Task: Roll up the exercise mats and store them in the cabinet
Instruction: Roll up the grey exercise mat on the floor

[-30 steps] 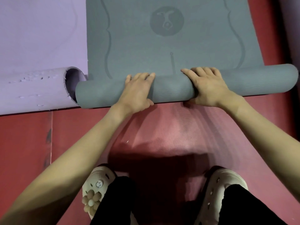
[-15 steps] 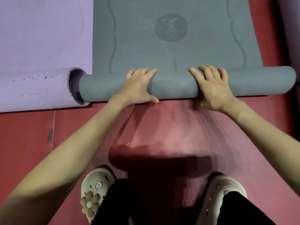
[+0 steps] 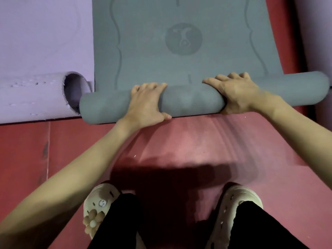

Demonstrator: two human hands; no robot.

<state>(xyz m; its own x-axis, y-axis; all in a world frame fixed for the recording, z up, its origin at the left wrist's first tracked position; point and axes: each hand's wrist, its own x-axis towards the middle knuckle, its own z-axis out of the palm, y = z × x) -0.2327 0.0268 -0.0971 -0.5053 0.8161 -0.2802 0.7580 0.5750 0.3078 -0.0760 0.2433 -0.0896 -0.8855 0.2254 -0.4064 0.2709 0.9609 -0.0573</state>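
- Fingers of the left hand (image 3: 146, 103), at centre frame, curl over the top of the rolled part of the grey mat (image 3: 190, 103), the thumb lying at the roll's near edge; palm pressed on the roll.
- Right hand (image 3: 239, 94), right of centre, grips the same roll, fingers spread slightly over its far side, where roll meets flat sheet.
- Grey mat: partly rolled; the roll lies across the middle of the frame, its right end slightly higher. The unrolled portion extends to the upper edge and bears a circular emblem (image 3: 183, 39) and wavy border lines.
- Purple mat (image 3: 36, 97), at left: partly rolled, its open tube end just beside the grey roll's left end; its flat part fills the upper left.
- Red floor (image 3: 23, 150) occupies the lower frame; a pink mat (image 3: 197, 139) lies flat under the grey one.
- Cream clogs (image 3: 100, 203), lower centre, stand on the pink mat; the left one carries a flower charm.
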